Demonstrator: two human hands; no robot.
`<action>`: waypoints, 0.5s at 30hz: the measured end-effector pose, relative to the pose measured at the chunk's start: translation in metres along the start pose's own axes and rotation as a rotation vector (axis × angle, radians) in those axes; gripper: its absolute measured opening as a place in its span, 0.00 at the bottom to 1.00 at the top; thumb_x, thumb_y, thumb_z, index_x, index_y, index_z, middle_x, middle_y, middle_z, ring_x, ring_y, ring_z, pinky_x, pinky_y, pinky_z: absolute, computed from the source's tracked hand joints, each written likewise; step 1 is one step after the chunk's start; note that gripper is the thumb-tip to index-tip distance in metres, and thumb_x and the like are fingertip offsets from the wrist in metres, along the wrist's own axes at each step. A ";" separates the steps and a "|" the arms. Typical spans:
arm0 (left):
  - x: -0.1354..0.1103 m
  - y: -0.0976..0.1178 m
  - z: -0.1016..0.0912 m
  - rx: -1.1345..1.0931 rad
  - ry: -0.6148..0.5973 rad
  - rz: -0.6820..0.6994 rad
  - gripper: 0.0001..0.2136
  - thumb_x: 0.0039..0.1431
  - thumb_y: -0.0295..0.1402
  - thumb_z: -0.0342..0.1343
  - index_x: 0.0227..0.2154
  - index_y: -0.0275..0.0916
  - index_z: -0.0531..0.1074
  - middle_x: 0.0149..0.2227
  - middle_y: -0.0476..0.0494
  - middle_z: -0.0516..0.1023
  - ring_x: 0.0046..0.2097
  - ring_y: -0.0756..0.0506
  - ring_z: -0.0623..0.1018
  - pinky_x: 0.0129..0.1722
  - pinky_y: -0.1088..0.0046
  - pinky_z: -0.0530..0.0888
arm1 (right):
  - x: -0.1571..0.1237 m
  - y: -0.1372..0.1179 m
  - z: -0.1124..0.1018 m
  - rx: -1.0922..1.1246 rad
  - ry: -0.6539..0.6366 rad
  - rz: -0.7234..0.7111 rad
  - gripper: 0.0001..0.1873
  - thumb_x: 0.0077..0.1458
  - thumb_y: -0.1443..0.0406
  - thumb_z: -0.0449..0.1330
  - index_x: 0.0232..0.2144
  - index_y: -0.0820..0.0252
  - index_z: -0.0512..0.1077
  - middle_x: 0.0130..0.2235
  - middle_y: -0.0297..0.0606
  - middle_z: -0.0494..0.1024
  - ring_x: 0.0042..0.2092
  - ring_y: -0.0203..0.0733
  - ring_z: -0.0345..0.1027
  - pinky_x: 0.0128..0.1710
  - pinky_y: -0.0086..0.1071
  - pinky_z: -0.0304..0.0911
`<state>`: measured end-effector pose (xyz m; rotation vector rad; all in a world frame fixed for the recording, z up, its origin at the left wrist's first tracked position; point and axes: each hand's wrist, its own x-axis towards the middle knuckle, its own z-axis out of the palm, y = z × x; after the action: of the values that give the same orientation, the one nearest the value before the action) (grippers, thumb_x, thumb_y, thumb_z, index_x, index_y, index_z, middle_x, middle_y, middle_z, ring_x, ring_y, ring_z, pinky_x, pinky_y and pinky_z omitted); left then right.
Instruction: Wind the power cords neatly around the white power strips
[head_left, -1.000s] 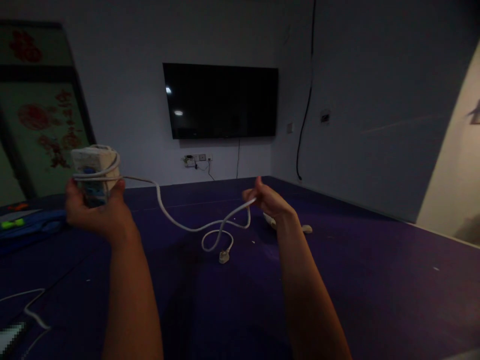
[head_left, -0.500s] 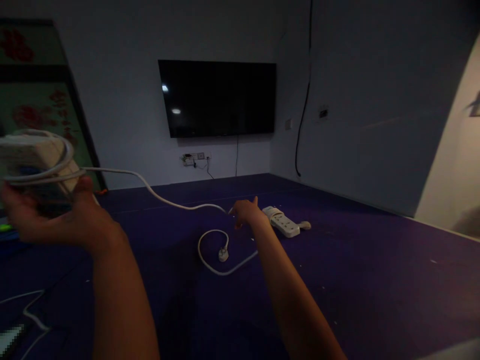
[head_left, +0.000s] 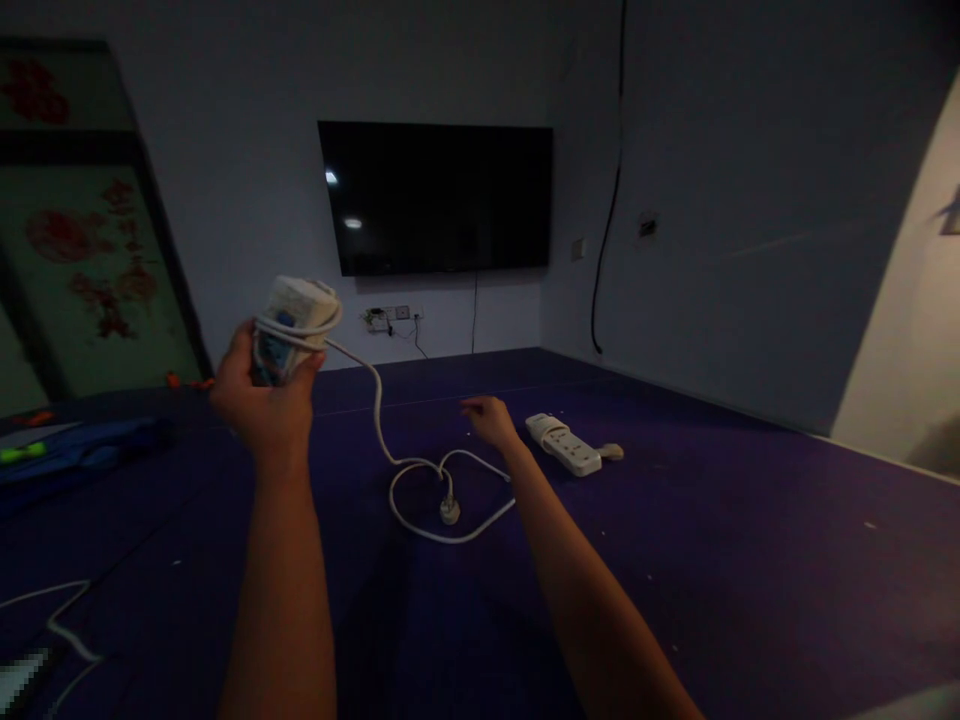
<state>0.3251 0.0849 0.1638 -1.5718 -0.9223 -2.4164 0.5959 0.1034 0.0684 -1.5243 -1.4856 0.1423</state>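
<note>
My left hand [head_left: 266, 400] is raised and closed around a white power strip [head_left: 294, 312] that has its own white cord [head_left: 379, 415] wound round it. The loose cord drops to the purple floor [head_left: 750, 560] and lies there in loops, ending in a white plug [head_left: 450, 512]. Just above the loops my right hand [head_left: 487, 418] is stretched forward, its fingers loosely apart and holding nothing. A second white power strip [head_left: 564, 445] lies on the floor to the right of that hand.
A dark TV [head_left: 435, 195] hangs on the far wall above wall sockets [head_left: 394, 315]. A black cable [head_left: 607, 240] runs down the wall corner. Blue items [head_left: 75, 450] lie at the left. A thin white cable [head_left: 60, 620] lies at the bottom left.
My left hand swung out left with the strip, then back toward the middle. My right hand let go of the cord, which dropped into loops on the floor.
</note>
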 end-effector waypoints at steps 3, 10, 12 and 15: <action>-0.009 0.007 0.008 0.009 -0.085 0.103 0.32 0.35 0.30 0.70 0.49 0.36 0.72 0.49 0.36 0.77 0.51 0.38 0.75 0.52 0.58 0.70 | 0.006 -0.025 -0.015 0.096 0.102 -0.044 0.22 0.61 0.66 0.47 0.54 0.64 0.70 0.43 0.44 0.80 0.45 0.41 0.73 0.48 0.33 0.65; -0.023 0.030 0.019 0.000 -0.443 0.369 0.28 0.44 0.35 0.66 0.51 0.40 0.70 0.50 0.39 0.76 0.51 0.39 0.74 0.52 0.58 0.69 | -0.006 -0.082 -0.040 0.327 0.232 -0.484 0.22 0.55 0.66 0.57 0.52 0.60 0.70 0.51 0.44 0.75 0.54 0.44 0.68 0.56 0.40 0.59; -0.025 0.036 0.019 -0.016 -0.584 0.406 0.27 0.46 0.35 0.65 0.52 0.41 0.70 0.51 0.40 0.76 0.51 0.39 0.74 0.53 0.57 0.69 | -0.009 -0.087 -0.040 0.296 0.263 -0.575 0.26 0.49 0.70 0.59 0.53 0.60 0.70 0.54 0.45 0.73 0.57 0.47 0.65 0.59 0.42 0.56; -0.028 0.042 0.018 -0.065 -0.745 0.427 0.27 0.48 0.33 0.64 0.53 0.42 0.69 0.51 0.39 0.75 0.52 0.40 0.73 0.53 0.55 0.68 | -0.010 -0.085 -0.040 0.380 0.195 -0.625 0.31 0.47 0.69 0.60 0.56 0.60 0.66 0.55 0.47 0.72 0.56 0.48 0.65 0.57 0.41 0.58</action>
<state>0.3694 0.0546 0.1628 -2.4477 -0.4899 -1.5896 0.5595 0.0562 0.1417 -0.7099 -1.5976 -0.0901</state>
